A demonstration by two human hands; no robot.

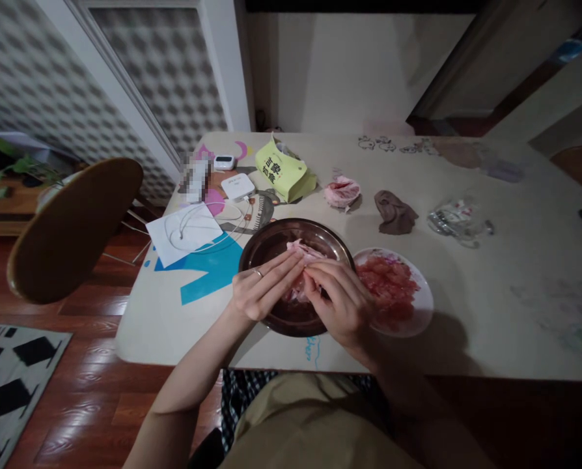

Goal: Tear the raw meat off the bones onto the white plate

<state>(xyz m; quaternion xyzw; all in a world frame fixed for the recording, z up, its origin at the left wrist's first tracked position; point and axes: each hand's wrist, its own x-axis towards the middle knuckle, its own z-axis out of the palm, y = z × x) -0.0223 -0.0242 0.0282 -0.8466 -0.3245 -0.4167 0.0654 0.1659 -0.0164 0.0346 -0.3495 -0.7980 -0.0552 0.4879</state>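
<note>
Over the dark brown metal bowl (262,244), my two hands meet at the fingertips. My left hand (266,286), with a ring on one finger, presses its extended fingers together on a piece of pomelo segment, mostly hidden by the fingers. The curled fingers and thumb of my right hand (337,296) pinch the same piece. Pale pink pomelo membranes (303,251) lie in the bowl beneath. Just right of the bowl, a white plate (425,303) carries a heap of peeled red pomelo pulp (388,286). Farther back sits a partly peeled pomelo chunk (342,192).
Behind the bowl lie a yellow-green bag (284,170), a brown cloth (395,212) and a crumpled clear plastic bag (457,218). At left are a white box-shaped device (237,187), a cable on white paper (183,234) and a small display device (224,162). A chair (76,228) stands left.
</note>
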